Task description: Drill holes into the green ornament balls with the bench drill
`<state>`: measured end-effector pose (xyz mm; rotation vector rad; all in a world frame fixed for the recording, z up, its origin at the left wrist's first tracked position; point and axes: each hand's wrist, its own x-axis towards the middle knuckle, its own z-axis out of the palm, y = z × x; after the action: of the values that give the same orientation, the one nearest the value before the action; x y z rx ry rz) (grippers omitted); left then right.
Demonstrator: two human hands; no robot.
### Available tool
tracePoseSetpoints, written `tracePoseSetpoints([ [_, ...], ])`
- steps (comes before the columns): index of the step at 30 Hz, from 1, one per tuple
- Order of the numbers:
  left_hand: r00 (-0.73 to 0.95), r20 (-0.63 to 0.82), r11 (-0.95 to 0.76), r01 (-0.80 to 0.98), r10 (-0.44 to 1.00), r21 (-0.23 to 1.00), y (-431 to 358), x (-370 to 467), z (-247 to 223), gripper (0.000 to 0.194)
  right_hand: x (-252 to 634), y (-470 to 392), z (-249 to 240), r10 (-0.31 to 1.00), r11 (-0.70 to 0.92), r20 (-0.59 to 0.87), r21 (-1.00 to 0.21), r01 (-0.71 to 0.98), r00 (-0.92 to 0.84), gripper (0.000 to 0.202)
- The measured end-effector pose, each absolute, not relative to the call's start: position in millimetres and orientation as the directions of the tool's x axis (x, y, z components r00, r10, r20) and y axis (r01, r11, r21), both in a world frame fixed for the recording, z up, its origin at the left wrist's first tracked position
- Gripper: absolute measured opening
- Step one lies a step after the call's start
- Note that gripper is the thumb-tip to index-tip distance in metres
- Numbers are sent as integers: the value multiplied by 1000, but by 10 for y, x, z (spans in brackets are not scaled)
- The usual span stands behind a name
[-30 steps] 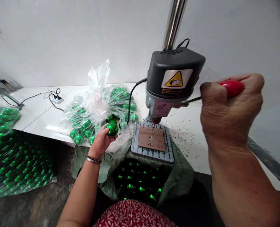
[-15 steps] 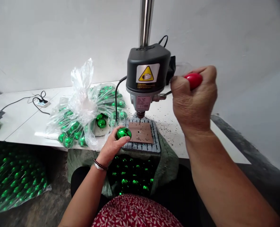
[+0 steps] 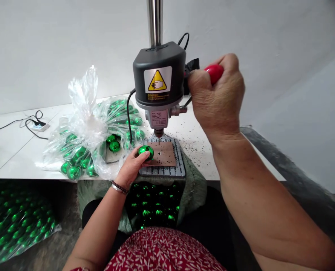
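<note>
My left hand (image 3: 133, 162) holds a shiny green ball (image 3: 146, 152) between thumb and fingers, over the left edge of a brown board (image 3: 167, 158). The board lies on the slotted base (image 3: 179, 165) of a drill press (image 3: 159, 75) and has a small hole in it. A thin bit (image 3: 159, 140) points down above the board, to the right of the ball. Higher up on the right, my right hand (image 3: 218, 94) is closed around the red grip (image 3: 214, 73) of the press lever.
A clear plastic bag (image 3: 91, 124) of green balls lies on the white table (image 3: 11, 150), left of the press. A power strip (image 3: 40, 127) with cords is farther left. Dark shavings lie right of the base. More green balls fill bags (image 3: 14, 214) below the table.
The whole view has shifted, so the press appears farther left. My left hand and the ball are closer to the bit. My right hand and the red grip are higher relative to the press.
</note>
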<state>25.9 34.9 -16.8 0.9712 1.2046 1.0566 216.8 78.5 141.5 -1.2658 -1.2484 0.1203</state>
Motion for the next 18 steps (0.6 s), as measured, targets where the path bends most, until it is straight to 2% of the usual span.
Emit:
tracePoseSetpoints([
  [4,-93,-88,104,194,992,975,486,354,-188,49,2153,772,1427,668,392,626,-755,526,401,27],
  [8,-103,-33,72,392,994,917,602,457,-180,53,2157,757,1446,683,370,612,-760,534,399,31],
  [13,-105,-53,100,508,993,856,663,530,-168,53,2169,755,1446,696,415,620,-759,502,362,29],
  [18,-75,-27,63,525,997,849,735,502,-271,54,2176,761,1437,694,430,616,-770,472,372,31],
])
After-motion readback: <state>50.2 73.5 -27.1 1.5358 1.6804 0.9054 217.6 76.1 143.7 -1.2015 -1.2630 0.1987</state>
